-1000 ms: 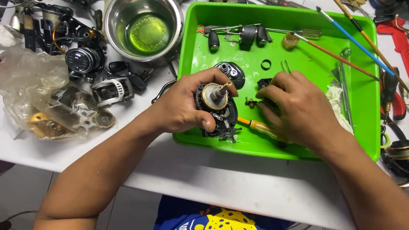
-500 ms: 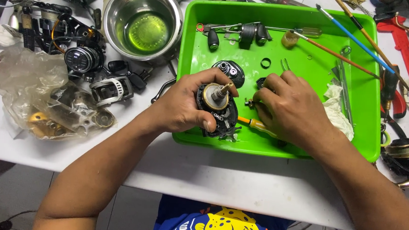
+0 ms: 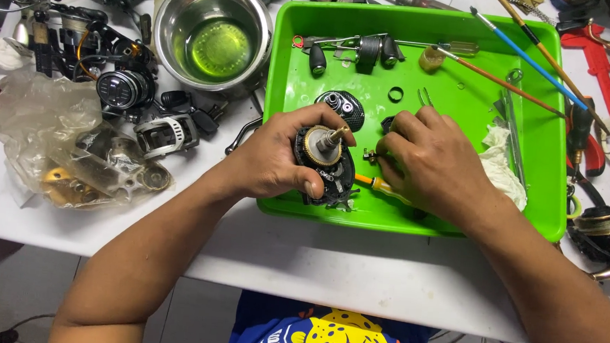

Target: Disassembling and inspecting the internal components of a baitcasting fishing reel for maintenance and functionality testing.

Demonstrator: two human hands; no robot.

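Currently the left hand is gripping an opened fishing reel body over the near edge of the green tray, its fingers clamped around the black frame so that the brass gear is facing up. The gear's short shaft is pointing up and slightly toward the right hand, which is resting just beside the reel, to its right. That hand's fingers are curling together around a small dark part; what exactly they are pinching is too small to tell. So the small part is lying right of the gear, close to touching the frame, and the right hand is the nearer one to it. A yellow-handled screwdriver is lying under the right hand, its long axis running left to right. A steel bowl of green liquid is sitting on the surface left of the tray.
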